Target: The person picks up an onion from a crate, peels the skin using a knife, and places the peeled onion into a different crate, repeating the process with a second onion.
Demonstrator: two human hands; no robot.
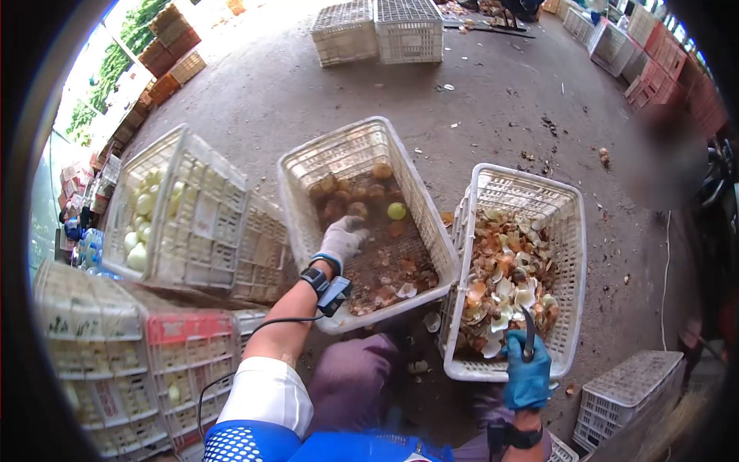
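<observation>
My left hand (343,237), in a pale glove, reaches down into the middle white crate (449,262) with its fingers extended. Its fingertips are right beside a brown onion (357,209). More unpeeled onions (329,185) lie at that crate's far end, near one greenish onion (396,211). Loose skins (385,296) cover part of its near floor. My right hand (528,371), in a blue glove, is closed around the handle of a small curved knife (529,331). The blade points up over the right crate (579,285), which is heaped with onion peelings (504,269).
A tilted crate (178,208) at left holds peeled onions (145,204). Below it stand stacked filled crates (96,331). Two crates (408,31) stand ahead on the ground (262,85); a closed crate (631,385) sits at lower right. A blurred shape (668,158) is at right.
</observation>
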